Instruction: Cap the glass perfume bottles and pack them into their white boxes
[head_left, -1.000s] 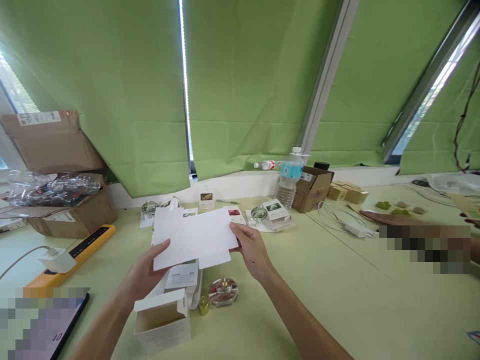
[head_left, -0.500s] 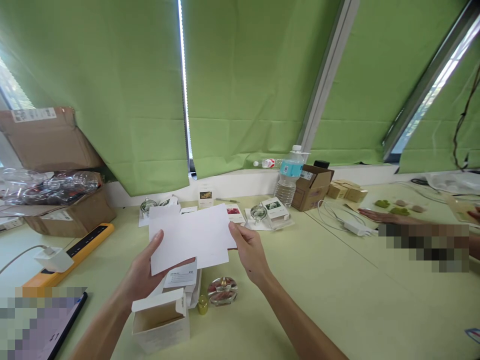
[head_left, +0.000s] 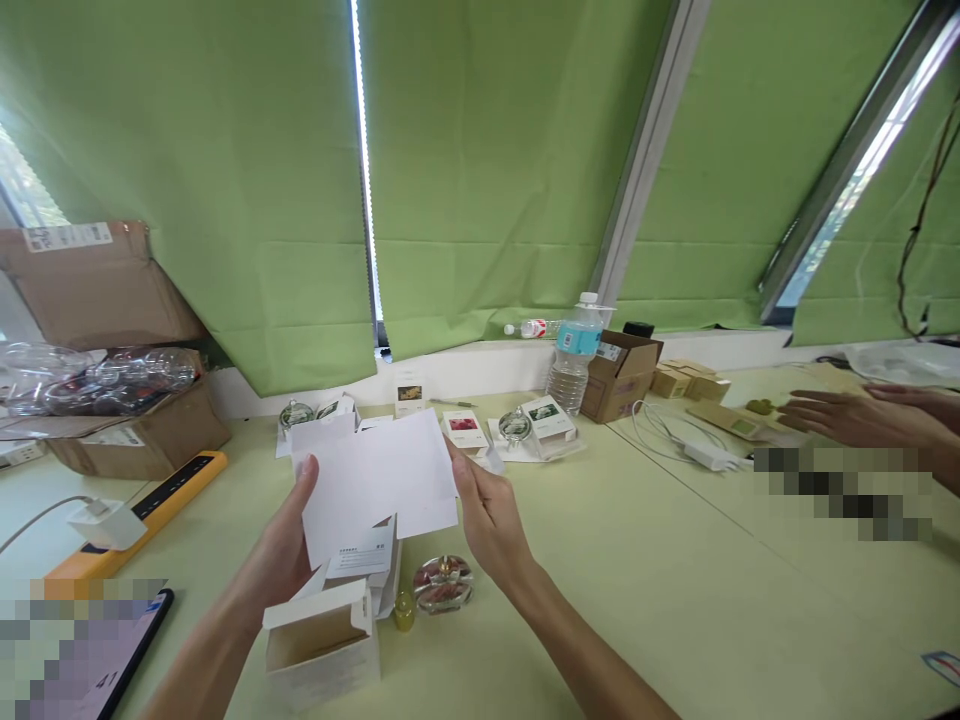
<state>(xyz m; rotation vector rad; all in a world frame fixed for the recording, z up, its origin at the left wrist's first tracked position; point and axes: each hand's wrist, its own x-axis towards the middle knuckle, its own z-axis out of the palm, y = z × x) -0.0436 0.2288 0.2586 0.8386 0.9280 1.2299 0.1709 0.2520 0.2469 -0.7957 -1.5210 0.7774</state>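
Both of my hands hold a flat white cardboard sheet (head_left: 375,480) above the pale green table (head_left: 660,590). My left hand (head_left: 281,550) grips its left edge, thumb on top. My right hand (head_left: 484,515) pinches the right edge. Below the sheet lie an open white box (head_left: 322,640), a printed leaflet (head_left: 364,557), a small gold cap (head_left: 405,610) and a round glass perfume bottle (head_left: 444,583).
Small printed boxes (head_left: 551,418) and glass jars (head_left: 516,427) line the back edge beside a water bottle (head_left: 571,355) and brown cartons (head_left: 619,375). A yellow power strip (head_left: 135,505) and a large carton (head_left: 112,420) sit left. Another person's hands (head_left: 862,415) rest at right.
The sheet has turned more upright in my hands and drawn slightly left and nearer. The other person's hands at right have moved up over the small items there.
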